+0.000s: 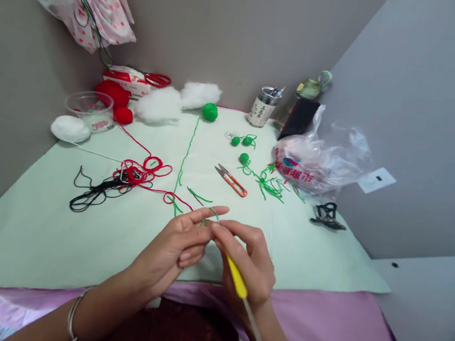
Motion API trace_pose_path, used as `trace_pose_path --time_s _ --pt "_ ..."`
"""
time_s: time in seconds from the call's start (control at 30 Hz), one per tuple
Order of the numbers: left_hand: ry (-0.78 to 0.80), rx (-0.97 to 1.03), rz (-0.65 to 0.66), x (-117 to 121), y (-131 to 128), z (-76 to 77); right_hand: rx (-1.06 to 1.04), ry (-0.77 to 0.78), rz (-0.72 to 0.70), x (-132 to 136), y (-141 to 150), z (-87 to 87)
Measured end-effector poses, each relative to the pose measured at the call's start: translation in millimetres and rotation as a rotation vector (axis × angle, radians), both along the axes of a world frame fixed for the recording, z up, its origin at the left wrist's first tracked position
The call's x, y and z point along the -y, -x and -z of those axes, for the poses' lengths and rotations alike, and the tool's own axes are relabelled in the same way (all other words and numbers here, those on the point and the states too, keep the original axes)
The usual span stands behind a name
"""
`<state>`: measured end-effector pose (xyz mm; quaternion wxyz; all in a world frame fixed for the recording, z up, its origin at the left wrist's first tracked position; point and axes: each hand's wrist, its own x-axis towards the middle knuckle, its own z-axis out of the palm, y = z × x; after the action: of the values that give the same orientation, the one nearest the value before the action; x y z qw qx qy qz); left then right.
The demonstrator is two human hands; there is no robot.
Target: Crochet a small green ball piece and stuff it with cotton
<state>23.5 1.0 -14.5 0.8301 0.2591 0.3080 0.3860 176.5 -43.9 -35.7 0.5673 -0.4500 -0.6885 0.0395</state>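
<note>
Yellow-handled crochet hook (237,277) lies clasped in my right grip (252,260), its metal shaft angled to the fingertips of my left grip (176,240), which pinches a green strand (213,210) running over my raised index finger. Both are above the counter (49,246), nearer me than the orange-handled snips (237,186).

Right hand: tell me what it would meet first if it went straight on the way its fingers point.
The left hand, most likely: it lies just ahead of the right hand, perhaps already touching it, though exact depth is unclear.
</note>
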Motion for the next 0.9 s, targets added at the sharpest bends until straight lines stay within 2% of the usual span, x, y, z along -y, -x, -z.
trace_pose_path --time_s 0.1,0.2,0.33,0.53,0.6,0.7,0.9 --pt "0.041 0.073 -0.004 -5 3 0.1 -0.277 0.118 -0.008 -2 -4 -3.3" --pt "-0.020 0.030 -0.050 -4 3 -0.3 -0.524 0.241 -0.121 -5 -5 -7.3" --pt "-0.107 -0.107 -0.059 2 0 1.5 -0.509 0.339 -0.155 -6 -4 -6.3" --pt "-0.210 -0.193 -0.074 4 4 4.8 -0.684 0.383 -0.219 -4 -6 -0.5" --pt "-0.219 -0.219 -0.079 4 4 5.6 -0.654 0.367 -0.208 -3 -6 -2.1" --pt "-0.273 -0.277 -0.099 4 4 7.6 -0.463 0.316 -0.113 1 -5 -6.1" --pt "-0.397 -0.448 -0.182 8 2 9.6 0.034 -0.018 -0.035 5 2 -7.8"
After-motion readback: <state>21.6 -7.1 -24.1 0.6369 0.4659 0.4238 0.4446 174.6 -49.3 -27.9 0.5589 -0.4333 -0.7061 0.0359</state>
